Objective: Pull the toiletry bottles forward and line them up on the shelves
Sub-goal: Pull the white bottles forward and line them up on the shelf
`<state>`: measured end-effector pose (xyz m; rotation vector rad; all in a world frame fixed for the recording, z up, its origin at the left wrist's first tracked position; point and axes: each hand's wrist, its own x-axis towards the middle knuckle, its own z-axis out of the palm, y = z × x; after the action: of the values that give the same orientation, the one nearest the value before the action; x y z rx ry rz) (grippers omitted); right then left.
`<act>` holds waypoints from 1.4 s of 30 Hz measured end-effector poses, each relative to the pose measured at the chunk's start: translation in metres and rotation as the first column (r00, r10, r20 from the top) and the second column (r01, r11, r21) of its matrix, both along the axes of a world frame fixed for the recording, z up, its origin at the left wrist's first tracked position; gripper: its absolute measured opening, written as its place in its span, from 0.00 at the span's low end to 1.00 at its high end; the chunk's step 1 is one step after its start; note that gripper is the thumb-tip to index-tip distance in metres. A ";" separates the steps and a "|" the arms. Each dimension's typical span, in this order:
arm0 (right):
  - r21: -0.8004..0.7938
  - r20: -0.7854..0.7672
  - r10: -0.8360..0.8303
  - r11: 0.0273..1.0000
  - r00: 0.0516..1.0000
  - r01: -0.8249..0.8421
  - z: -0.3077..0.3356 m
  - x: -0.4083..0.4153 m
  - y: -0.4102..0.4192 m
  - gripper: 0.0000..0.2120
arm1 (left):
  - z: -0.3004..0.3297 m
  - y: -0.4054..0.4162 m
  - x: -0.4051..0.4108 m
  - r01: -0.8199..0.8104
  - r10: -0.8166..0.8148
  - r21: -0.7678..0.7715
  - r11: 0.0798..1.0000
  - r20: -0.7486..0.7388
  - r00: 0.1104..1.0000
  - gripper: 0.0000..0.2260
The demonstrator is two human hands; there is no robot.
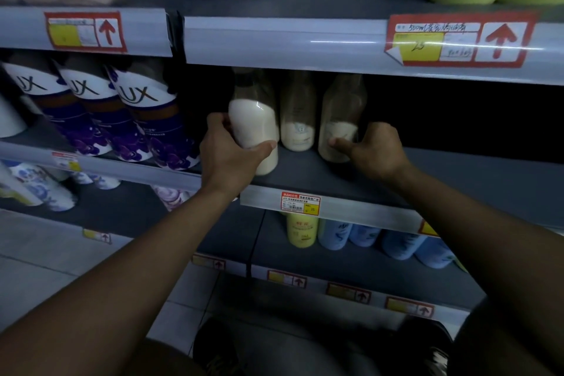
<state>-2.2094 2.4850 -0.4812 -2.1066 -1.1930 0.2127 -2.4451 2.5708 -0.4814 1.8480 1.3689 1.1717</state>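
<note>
Two cream bottles are gripped, the nine o'clock bottle (253,131) by the left hand (232,156), the three o'clock bottle (337,137) by the right hand (375,149), likely to be pulled forward.

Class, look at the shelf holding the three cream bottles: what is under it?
Under that shelf stand a yellow bottle and several pale blue bottles. The shelf edge covers their tops, and anything behind them is too dark to see.

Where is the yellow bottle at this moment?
In the head view the yellow bottle stands low and centre, one shelf beneath the hands, directly left of the blue bottles.
</note>
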 end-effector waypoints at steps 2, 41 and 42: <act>0.001 -0.006 0.010 1.000 1.000 -0.010 0.000 0.000 0.001 0.26 | 0.000 0.000 0.000 0.001 -0.001 -0.004 1.000 0.001 1.000 0.37; 0.107 -0.042 0.181 0.979 0.983 -0.176 -0.005 -0.041 -0.002 0.41 | -0.002 0.006 -0.017 0.172 -0.178 -0.064 0.983 -0.100 0.979 0.37; 0.109 -0.046 0.184 0.978 0.982 -0.178 -0.006 -0.041 -0.002 0.41 | -0.002 0.007 -0.017 0.176 -0.182 -0.065 0.982 -0.099 0.978 0.38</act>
<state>-2.2504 2.4833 -0.4868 -1.8908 -1.3341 0.2833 -2.4624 2.5775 -0.4836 1.9706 1.2477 0.9481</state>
